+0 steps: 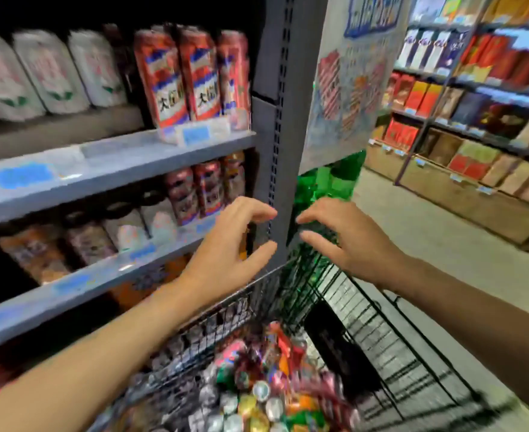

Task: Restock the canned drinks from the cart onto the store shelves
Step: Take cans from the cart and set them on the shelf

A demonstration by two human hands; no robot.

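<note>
Store shelves (pixel 110 179), already lined with upright cans, are seen beside a wire cart (pixel 366 332) parked close alongside, likely to keep reaches short. Mixed canned drinks (pixel 257 391) are heaped in the cart's basket. Above it, the left hand (pixel 225 254) and right hand (pixel 350 241) are held empty, fingers loosely spread, nothing gripped.
</note>
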